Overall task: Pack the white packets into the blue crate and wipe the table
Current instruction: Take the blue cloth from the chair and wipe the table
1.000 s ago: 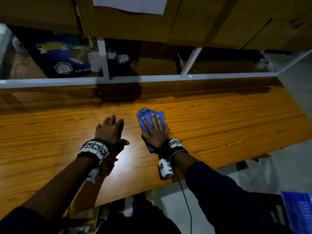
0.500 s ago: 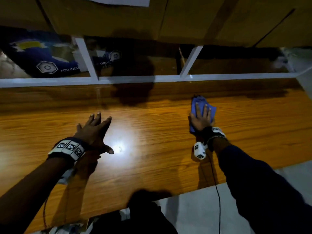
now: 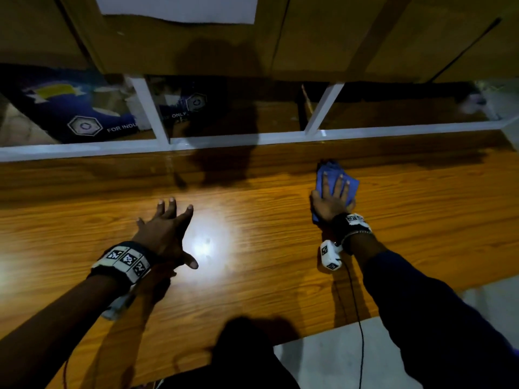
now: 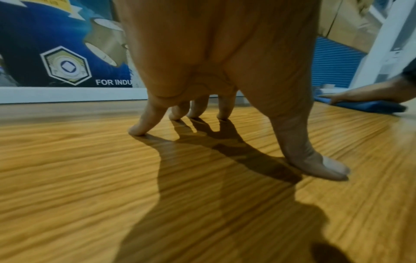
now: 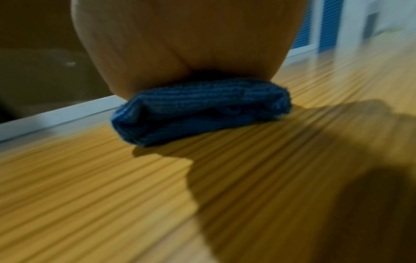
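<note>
My right hand (image 3: 332,199) lies flat, fingers straight, on a folded blue cloth (image 3: 353,184) and presses it onto the wooden table (image 3: 252,282) close to the back rail. In the right wrist view the cloth (image 5: 198,110) bulges out under my palm (image 5: 186,44). My left hand (image 3: 168,228) rests on spread fingertips (image 4: 137,130) at the table's middle left and holds nothing. In the left wrist view the right hand (image 4: 371,89) and cloth (image 4: 369,106) show at far right. No white packets or crate are visible in the head view.
A white frame rail (image 3: 252,138) runs along the table's back edge, with uprights. Behind it stands a blue printed box (image 3: 81,119); brown cartons (image 3: 323,37) hang over above. Grey floor (image 3: 337,360) lies past the front edge, where a black cable (image 3: 361,332) dangles.
The right hand has slid the cloth to the right and toward the back rail, and has held about there for the last half second. The left hand stays planted, fingers spread wider.
</note>
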A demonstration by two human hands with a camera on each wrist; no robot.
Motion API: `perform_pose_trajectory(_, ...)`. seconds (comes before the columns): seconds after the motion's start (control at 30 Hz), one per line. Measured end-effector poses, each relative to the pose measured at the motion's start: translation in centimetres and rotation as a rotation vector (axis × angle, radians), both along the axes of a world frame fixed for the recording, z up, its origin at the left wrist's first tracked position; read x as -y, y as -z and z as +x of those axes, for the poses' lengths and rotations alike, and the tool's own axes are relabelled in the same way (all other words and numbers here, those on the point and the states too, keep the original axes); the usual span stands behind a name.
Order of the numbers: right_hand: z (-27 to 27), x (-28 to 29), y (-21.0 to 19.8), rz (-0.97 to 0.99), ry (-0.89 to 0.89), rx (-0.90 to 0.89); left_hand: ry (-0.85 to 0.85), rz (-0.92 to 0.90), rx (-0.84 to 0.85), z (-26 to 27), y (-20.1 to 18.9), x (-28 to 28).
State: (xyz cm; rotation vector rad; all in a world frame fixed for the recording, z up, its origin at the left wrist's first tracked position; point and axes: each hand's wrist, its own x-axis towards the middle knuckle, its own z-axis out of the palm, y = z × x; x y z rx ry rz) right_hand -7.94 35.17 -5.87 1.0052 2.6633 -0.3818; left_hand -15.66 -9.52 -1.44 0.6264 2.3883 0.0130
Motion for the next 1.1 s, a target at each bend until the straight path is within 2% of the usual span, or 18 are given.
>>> perform_pose_trajectory(0.37,-4.4,17.8,-1.0,-0.032,-0.277,-0.063,0.002,0.002,-0.024,0.4,-1.1,-0.1)
perform_pose_trajectory(0.53,-4.5,24.1,-0.6,-0.068,-0.359,-0.066,0.004,0.015,-0.031,-0.1,-0.9,0.2)
perform_pose_trajectory(0.77,-4.8,22.2,0.0,-0.083,-0.426,-0.003,0.011,0.071,-0.058,-0.9,-0.8,-0.8)
perform_pose_trajectory(0.97,-8.0,19.1,-1.0,-0.063,-0.363,-0.027,0.076,0.162,-0.002,-1.9,0.3,-0.8)
perform_pose_trajectory(1.1,-9.7,13.9,-1.1,-0.101,-0.292,0.028,0.057,0.188,0.008,-1.8,1.2,-1.4)
